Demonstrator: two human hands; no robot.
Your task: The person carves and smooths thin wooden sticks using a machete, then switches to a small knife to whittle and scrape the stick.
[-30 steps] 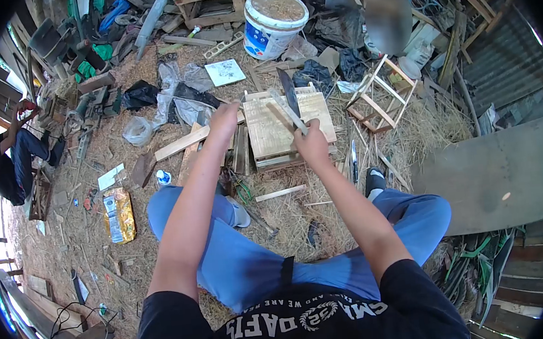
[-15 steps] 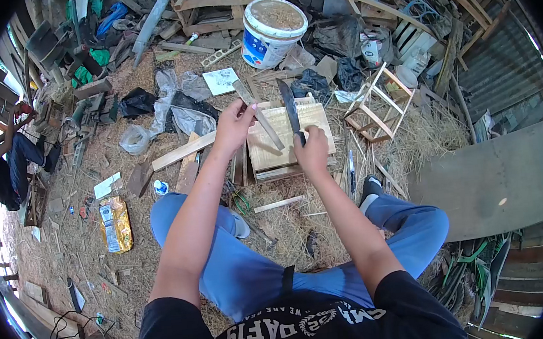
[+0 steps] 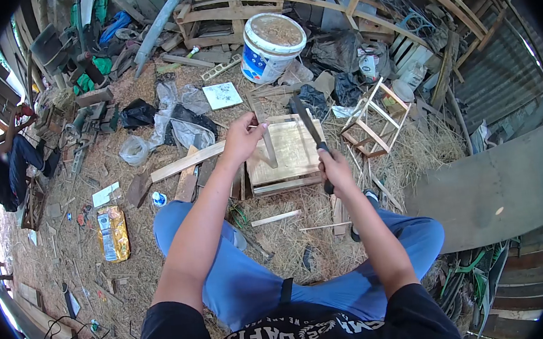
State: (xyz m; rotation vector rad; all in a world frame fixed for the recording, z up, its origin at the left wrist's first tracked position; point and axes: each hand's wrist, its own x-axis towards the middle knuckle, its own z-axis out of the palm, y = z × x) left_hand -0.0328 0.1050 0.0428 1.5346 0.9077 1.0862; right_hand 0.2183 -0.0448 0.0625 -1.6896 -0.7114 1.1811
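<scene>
My left hand [image 3: 244, 137] is closed around the upper part of a thin wooden strip [image 3: 270, 149], which stands tilted with its lower end at the top of a low wooden block [image 3: 295, 148]. In my right hand [image 3: 336, 170] is a machete [image 3: 307, 122], gripped by its black handle, with the dark blade slanting up and to the left. The blade is apart from the strip, to its right. Both hands are over the block, between my bent knees. A longer pale board [image 3: 187, 164] lies to the left of the block.
A white bucket [image 3: 274, 48] of sawdust stands behind the block. A small wooden frame [image 3: 377, 118] sits to the right. A gold packet [image 3: 114, 233] and a small bottle [image 3: 159, 198] lie left on the shavings-strewn ground. Another person [image 3: 8, 154] sits at far left.
My right hand has drawn the machete right and toward me, away from the strip. The strip now stands more upright in my left hand, and the view has shifted slightly.
</scene>
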